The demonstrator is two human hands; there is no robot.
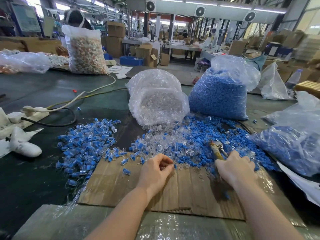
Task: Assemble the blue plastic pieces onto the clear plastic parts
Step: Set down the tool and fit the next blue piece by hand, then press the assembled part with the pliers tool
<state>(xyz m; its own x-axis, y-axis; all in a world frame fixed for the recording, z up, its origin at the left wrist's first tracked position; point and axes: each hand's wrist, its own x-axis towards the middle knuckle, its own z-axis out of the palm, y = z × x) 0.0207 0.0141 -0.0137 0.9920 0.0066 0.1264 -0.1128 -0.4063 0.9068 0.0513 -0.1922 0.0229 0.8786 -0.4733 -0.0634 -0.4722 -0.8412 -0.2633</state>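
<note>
Cardboard point(173, 193) covers the near desk, where the left hand point(155, 172) pinches a small blue piece point(175, 166) in curled fingers and the right hand point(237, 168) rests, fingers spread, on loose blue pieces point(199, 132). Clear parts point(161, 144) lie between; assembled pieces point(86, 141) heap left. Farther off stand a clear-parts bag point(155, 99) and a blue-pieces bag point(220, 96).

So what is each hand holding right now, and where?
Left hand pinches a small blue piece at its fingertips. Right hand rests on the loose pile; any hold is hidden.
</note>
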